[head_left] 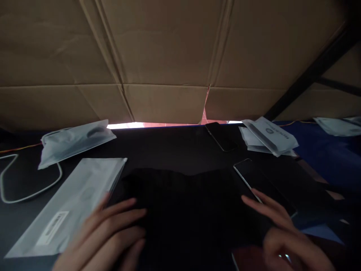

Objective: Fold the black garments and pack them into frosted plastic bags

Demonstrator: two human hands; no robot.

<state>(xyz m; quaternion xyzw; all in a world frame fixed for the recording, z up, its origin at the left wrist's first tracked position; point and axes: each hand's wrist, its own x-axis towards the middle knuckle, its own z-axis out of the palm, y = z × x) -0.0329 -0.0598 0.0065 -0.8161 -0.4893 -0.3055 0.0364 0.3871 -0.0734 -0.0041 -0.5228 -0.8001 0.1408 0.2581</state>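
My left hand (pixel 107 233) is at the lower left with its fingers apart, partly over the right edge of a frosted zip pouch (pixel 81 195) that bears a white barcode label. Nothing shows in it. My right hand (pixel 284 229) is at the lower right, two fingers stretched out beside the left edge of a dark phone (pixel 262 180) with a pale rim; no object shows in its fingers. Between the hands lies a dark surface whose details are hard to make out. A reddish flat item with a pale edge (pixel 248 258) is partly visible near my right hand.
Brown cardboard (pixel 166 49) rises behind the black table (pixel 169 146). Another phone (pixel 221 136) lies toward the back. A filled pouch (pixel 76 141) and white cable (pixel 31 195) are at left. White packets (pixel 272 135) lie back right, near blue cloth (pixel 321 150).
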